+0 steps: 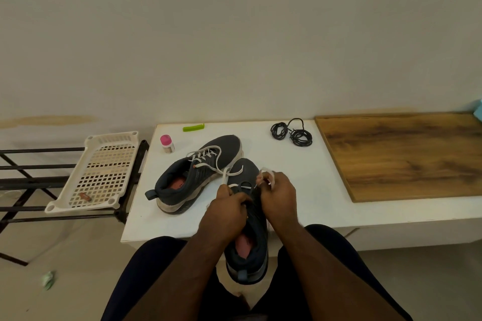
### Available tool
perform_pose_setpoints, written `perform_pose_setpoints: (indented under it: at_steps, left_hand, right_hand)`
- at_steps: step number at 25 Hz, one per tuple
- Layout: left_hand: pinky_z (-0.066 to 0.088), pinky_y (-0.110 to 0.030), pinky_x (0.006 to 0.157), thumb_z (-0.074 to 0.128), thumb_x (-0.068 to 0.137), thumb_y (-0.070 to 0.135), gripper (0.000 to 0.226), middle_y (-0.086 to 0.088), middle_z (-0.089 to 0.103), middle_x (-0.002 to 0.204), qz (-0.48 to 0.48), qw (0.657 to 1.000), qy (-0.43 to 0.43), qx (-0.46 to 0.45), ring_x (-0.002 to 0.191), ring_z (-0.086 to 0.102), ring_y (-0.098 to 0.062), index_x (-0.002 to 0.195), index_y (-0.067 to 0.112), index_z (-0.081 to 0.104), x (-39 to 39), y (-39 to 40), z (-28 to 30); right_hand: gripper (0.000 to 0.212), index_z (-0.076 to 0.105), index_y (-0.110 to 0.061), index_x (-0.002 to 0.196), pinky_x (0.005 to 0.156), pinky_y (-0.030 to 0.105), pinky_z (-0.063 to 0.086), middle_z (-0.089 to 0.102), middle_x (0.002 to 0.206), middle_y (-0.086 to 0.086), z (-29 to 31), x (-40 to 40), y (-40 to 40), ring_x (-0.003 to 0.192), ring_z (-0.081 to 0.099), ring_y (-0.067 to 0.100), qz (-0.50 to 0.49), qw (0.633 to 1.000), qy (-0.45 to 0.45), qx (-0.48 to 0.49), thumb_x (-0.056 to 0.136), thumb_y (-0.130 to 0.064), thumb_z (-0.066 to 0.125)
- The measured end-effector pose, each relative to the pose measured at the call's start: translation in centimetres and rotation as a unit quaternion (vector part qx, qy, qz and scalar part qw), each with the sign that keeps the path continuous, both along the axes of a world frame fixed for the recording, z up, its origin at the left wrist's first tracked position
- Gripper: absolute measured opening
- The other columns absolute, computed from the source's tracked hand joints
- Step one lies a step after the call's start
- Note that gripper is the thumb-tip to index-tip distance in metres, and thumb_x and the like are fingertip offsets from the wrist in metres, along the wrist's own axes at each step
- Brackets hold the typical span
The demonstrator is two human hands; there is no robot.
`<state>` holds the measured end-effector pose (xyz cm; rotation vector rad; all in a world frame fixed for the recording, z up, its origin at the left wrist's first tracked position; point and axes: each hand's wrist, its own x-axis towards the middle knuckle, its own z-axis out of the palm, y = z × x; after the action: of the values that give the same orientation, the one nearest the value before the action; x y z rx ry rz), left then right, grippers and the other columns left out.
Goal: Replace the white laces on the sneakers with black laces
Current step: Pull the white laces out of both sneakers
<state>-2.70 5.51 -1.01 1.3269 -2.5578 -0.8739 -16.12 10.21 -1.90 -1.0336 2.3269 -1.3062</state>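
Note:
Two dark sneakers with white laces are in view. One sneaker lies on the white table, fully laced. The near sneaker hangs over the table's front edge, heel toward me between my knees. My left hand grips its upper around the tongue. My right hand pinches a loop of the white lace pulled out at the shoe's right side. Another loose lace end lies across its toe. Two coiled black laces sit at the table's back.
A small bottle with a pink cap and a green clip lie at the table's back left. A wooden board covers the right side. A white perforated tray rests on a black metal rack to the left.

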Motion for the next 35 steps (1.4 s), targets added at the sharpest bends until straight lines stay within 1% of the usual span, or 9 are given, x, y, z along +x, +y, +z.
perform_pose_setpoints:
  at_steps: [3, 8, 13, 18, 22, 27, 30, 32, 35]
  left_hand:
    - [0.049, -0.030, 0.092, 0.046, 0.101, 0.024, 0.031, -0.002, 0.041, 0.121, -0.001, 1.000, 0.006, 0.006, 0.097, 0.057, -0.018, 0.124, 0.031, 0.064, -0.1, -0.1, 0.1]
    - [0.048, -0.028, 0.089, 0.045, 0.101, 0.024, 0.031, -0.002, 0.040, 0.120, -0.005, 1.000, 0.007, 0.003, 0.097, 0.056, -0.018, 0.124, 0.033, 0.063, 0.0, 0.0, 0.2]
    - [0.049, -0.032, 0.091, 0.045, 0.100, 0.024, 0.031, -0.003, 0.041, 0.120, 0.001, 1.000, 0.001, 0.005, 0.097, 0.057, -0.020, 0.125, 0.031, 0.063, -0.1, -0.1, 0.1]
    - [0.048, -0.032, 0.091, 0.045, 0.100, 0.024, 0.031, -0.003, 0.041, 0.119, -0.004, 1.000, 0.007, 0.004, 0.097, 0.056, -0.019, 0.123, 0.033, 0.063, 0.0, 0.2, 0.3]
    - [0.046, -0.028, 0.090, 0.046, 0.100, 0.024, 0.031, -0.002, 0.041, 0.117, 0.001, 1.000, 0.005, 0.002, 0.098, 0.056, -0.019, 0.124, 0.030, 0.064, -0.1, 0.0, 0.2]
    - [0.045, -0.026, 0.086, 0.045, 0.100, 0.023, 0.031, -0.003, 0.040, 0.116, 0.002, 1.000, 0.007, 0.003, 0.093, 0.055, -0.018, 0.123, 0.033, 0.063, 0.0, 0.2, 0.3]
    - [0.045, -0.025, 0.086, 0.045, 0.100, 0.023, 0.031, -0.002, 0.041, 0.117, 0.000, 1.000, 0.009, -0.003, 0.095, 0.056, -0.018, 0.124, 0.032, 0.064, 0.0, 0.2, 0.3]
    - [0.044, -0.024, 0.087, 0.045, 0.101, 0.024, 0.030, -0.003, 0.041, 0.118, 0.003, 1.000, 0.010, 0.000, 0.097, 0.056, -0.018, 0.124, 0.029, 0.064, 0.0, 0.1, 0.4]
    - [0.045, -0.025, 0.087, 0.046, 0.100, 0.024, 0.029, -0.002, 0.040, 0.117, 0.005, 1.000, 0.011, 0.006, 0.096, 0.055, -0.018, 0.123, 0.029, 0.064, -0.1, 0.1, 0.4]
  right_hand:
    - [0.008, 0.069, -0.016, 0.102, 0.074, 0.009, 0.037, 0.062, 0.094, -0.007, 0.9, -0.1, 0.3, 0.086, 0.057, 0.007, -0.012, 0.998, -0.015, -0.059, 0.096, -0.018, 0.063]
    - [0.009, 0.076, -0.015, 0.088, 0.069, 0.023, 0.047, 0.072, 0.080, -0.003, -0.2, 0.0, 0.1, 0.074, 0.064, 0.009, 0.087, 0.995, -0.003, 0.054, 0.090, -0.014, 0.067]
    - [0.006, 0.069, -0.017, 0.097, 0.070, 0.002, 0.039, 0.066, 0.090, -0.011, 0.9, 0.0, 0.2, 0.084, 0.059, -0.005, -0.007, 0.995, -0.039, -0.086, 0.092, -0.019, 0.069]
    - [0.013, 0.074, -0.011, 0.090, 0.072, 0.024, 0.044, 0.069, 0.086, 0.002, -0.9, -0.1, 0.0, 0.081, 0.061, 0.014, 0.069, 0.995, 0.011, 0.071, 0.093, -0.021, 0.067]
    - [0.012, 0.068, -0.014, 0.087, 0.069, 0.008, 0.037, 0.058, 0.083, -0.006, 0.6, -0.2, 0.2, 0.076, 0.050, 0.001, -0.002, 0.994, 0.065, -0.089, 0.096, -0.022, 0.065]
    - [0.013, 0.075, -0.017, 0.095, 0.073, 0.021, 0.041, 0.068, 0.090, 0.002, -1.8, -0.6, -0.2, 0.082, 0.061, 0.012, 0.085, 0.991, 0.016, 0.102, 0.093, -0.024, 0.064]
    - [0.013, 0.073, -0.013, 0.090, 0.069, 0.004, 0.035, 0.065, 0.086, 0.000, -0.3, -0.3, 0.0, 0.077, 0.055, 0.006, 0.031, 0.999, 0.042, 0.007, 0.096, -0.017, 0.062]
    - [0.010, 0.070, -0.013, 0.093, 0.071, 0.004, 0.036, 0.062, 0.088, -0.002, 0.7, -0.2, 0.4, 0.079, 0.052, 0.004, -0.008, 0.994, 0.061, -0.092, 0.096, -0.020, 0.064]
    - [0.006, 0.070, -0.017, 0.095, 0.070, 0.013, 0.040, 0.063, 0.091, -0.002, 0.7, -0.3, 0.5, 0.083, 0.058, 0.010, 0.020, 0.999, -0.028, -0.021, 0.093, -0.022, 0.068]
